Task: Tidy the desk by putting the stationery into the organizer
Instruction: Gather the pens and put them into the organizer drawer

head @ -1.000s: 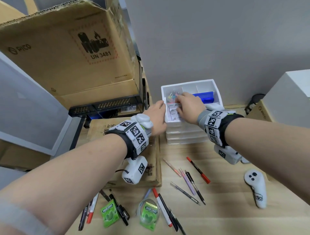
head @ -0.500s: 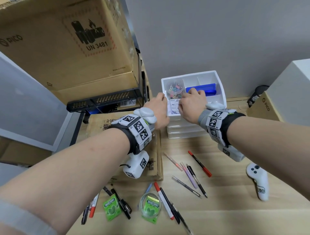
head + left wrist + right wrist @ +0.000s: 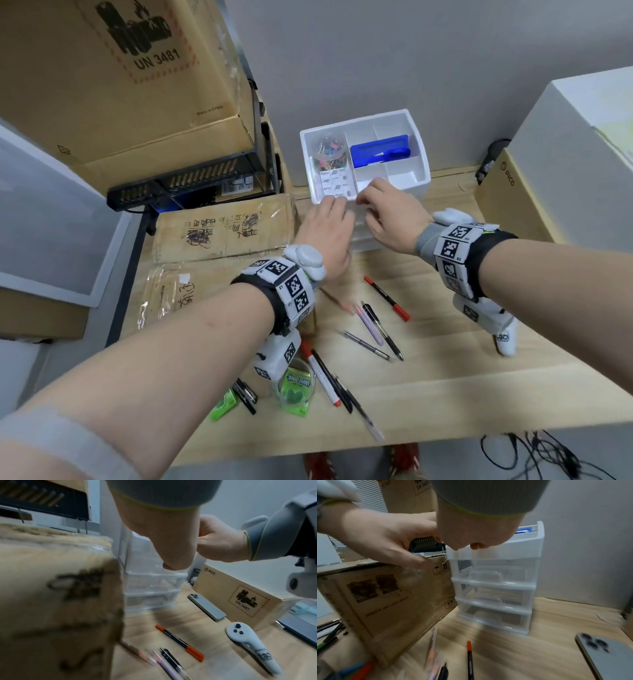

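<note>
At the far edge of the desk (image 3: 479,377) stands the white organizer (image 3: 416,137), three clear drawers below an open top tray. Both hands are at its near top rim: right hand (image 3: 390,219) with fingers curled over the rim, thumb tucked beneath; left hand (image 3: 325,233) alongside, fingers bent loosely, and whether it grips anything I cannot tell. Pens lie scattered nearer: an orange-capped marker (image 3: 387,298), a lilac pen (image 3: 370,325), a black pen (image 3: 383,330). Far right, a phone (image 3: 607,658) lies face down.
</note>
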### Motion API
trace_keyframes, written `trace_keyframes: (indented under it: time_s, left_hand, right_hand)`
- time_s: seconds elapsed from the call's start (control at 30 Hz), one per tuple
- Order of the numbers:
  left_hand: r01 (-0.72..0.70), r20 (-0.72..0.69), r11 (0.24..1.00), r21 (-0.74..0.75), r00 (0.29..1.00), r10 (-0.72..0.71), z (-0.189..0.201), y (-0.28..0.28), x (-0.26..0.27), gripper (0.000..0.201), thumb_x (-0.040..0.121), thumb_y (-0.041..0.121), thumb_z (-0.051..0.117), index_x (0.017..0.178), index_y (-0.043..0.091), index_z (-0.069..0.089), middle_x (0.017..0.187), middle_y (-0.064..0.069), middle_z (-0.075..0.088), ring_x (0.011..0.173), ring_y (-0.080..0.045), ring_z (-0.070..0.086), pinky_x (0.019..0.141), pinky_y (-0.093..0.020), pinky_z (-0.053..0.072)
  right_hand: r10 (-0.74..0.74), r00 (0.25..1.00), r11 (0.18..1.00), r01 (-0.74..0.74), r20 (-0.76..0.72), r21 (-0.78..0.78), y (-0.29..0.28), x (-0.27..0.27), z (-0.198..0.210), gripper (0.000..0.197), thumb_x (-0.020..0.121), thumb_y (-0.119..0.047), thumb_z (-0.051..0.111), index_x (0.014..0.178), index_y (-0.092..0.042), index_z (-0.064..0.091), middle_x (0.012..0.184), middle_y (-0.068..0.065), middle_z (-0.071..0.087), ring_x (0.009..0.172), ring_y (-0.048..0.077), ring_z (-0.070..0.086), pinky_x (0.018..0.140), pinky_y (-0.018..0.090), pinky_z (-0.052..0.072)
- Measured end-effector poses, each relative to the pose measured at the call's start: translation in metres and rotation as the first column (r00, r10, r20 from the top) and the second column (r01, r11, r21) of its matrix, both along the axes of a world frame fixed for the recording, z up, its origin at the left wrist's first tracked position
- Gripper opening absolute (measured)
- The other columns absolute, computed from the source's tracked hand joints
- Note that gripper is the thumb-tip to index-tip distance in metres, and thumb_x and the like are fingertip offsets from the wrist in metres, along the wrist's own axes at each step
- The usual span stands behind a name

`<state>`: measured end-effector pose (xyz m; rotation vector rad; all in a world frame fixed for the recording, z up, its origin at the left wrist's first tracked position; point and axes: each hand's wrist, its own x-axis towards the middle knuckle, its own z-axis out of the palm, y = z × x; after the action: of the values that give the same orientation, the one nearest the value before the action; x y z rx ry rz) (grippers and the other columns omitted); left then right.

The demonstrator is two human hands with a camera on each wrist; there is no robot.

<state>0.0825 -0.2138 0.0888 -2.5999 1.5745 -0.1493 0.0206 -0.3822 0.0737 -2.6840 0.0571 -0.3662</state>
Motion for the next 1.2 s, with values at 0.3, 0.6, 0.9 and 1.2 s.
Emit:
trace_keyframes:
  time_s: [0.3,0.6,0.9,1.2]
  left_hand:
    - [-0.020,-0.348,0.921,0.389,0.922,0.167,-0.075,-0.001,-0.059,0.008,0.092,0.014,0.051,0.100,0.015,0.052,0.111,-0.006,0.058,0.089,-0.026,0.054,0.068,-0.035,0.041]
    - [-0.003,-0.409,0.847,0.531,0.875,0.259,-0.154,0.028,-0.088,0.046,0.082,0.003,0.064,0.126,0.008,0.053,0.126,-0.011,0.050,0.104,-0.029,0.059,0.079,-0.038,0.052]
    - [0.044,-0.400,0.851,0.524,0.894,0.200,-0.154,0.035,-0.092,0.035,0.087,0.007,0.057,0.122,0.014,0.060,0.121,-0.007,0.054,0.109,-0.029,0.054,0.086,-0.041,0.053]
    - [-0.279,-0.480,0.881,0.381,0.755,0.447,-0.133,0.042,-0.085,0.030,0.099,0.017,0.038,0.125,0.008,0.050,0.115,-0.012,0.063,0.101,-0.031,0.060,0.073,-0.032,0.038]
  right_hand:
    - [-0.017,0.861,0.998,0.048,-0.508,0.049,-0.008,-0.074,-0.083,0.020,0.088,-0.009,0.051,0.104,-0.014,0.062,0.104,0.004,0.064,0.089,0.025,0.060,0.077,0.036,0.049]
    - [-0.126,0.835,0.985,0.170,-0.536,0.033,0.019,-0.103,-0.172,0.011,0.090,-0.020,0.057,0.098,-0.016,0.062,0.107,0.004,0.054,0.085,0.030,0.060,0.071,0.035,0.051]
    - [-0.196,0.704,0.957,0.289,-0.683,0.024,0.024,-0.089,-0.166,0.022,0.086,-0.019,0.055,0.102,-0.013,0.042,0.090,0.005,0.052,0.078,0.031,0.054,0.067,0.034,0.043]
    - [-0.106,0.651,0.912,0.365,-0.752,0.187,0.034,-0.075,-0.151,0.011,0.092,-0.015,0.044,0.091,-0.009,0.053,0.096,0.014,0.061,0.085,0.032,0.056,0.069,0.031,0.038]
